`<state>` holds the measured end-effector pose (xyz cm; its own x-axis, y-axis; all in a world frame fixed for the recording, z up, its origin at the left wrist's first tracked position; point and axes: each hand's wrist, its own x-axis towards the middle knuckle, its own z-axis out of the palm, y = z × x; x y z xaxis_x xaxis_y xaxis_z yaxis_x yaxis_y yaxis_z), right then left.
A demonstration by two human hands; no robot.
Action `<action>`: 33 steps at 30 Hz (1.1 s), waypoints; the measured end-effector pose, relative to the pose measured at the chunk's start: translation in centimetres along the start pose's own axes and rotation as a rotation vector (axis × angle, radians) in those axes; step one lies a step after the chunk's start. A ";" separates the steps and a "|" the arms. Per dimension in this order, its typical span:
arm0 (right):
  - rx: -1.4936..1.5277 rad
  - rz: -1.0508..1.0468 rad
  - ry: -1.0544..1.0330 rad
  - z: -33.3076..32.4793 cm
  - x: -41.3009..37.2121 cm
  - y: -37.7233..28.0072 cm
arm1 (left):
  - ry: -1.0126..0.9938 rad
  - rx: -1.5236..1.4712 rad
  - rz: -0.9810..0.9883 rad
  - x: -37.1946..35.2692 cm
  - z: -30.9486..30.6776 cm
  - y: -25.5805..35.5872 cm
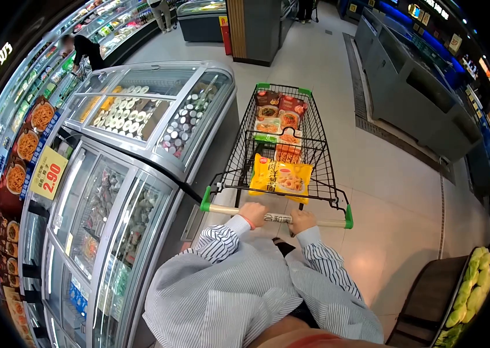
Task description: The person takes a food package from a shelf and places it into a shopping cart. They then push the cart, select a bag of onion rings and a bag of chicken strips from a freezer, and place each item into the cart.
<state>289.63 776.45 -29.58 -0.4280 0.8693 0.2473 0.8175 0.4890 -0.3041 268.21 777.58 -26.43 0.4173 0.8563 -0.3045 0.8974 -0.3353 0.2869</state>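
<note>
My left hand is closed around the cart's handlebar, left of its middle. Just to the right, my right hand grips the same bar, with printed lettering between the two. Ahead of them stretches the black wire shopping cart with green corner pieces. A yellow food bag lies at the near end of the basket, closest to my hands. Beyond it are an orange-red package and several boxed or bagged foods with dish pictures, among them a dark red package at the far end.
Glass-topped freezers run close along the left, with a yellow price sign. A person leans by the shelves behind them. A pillar stands ahead, grey tanks at right, and green vegetables at lower right.
</note>
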 end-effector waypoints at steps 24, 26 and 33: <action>0.072 -0.058 -0.120 3.9 31.5 18.8 | 0.007 0.010 -0.074 32.2 -12.7 -13.2; 0.065 -0.063 -0.131 4.7 34.6 20.7 | 0.044 -0.007 -0.053 35.2 -13.2 -14.8; 0.072 -0.066 -0.215 7.0 45.3 28.6 | 0.028 -0.051 -0.112 46.8 -17.1 -18.1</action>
<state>290.94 830.36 -33.55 -0.5578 0.8271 0.0693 0.7591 0.5421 -0.3603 268.99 830.43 -30.35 0.3103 0.8980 -0.3121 0.9294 -0.2175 0.2982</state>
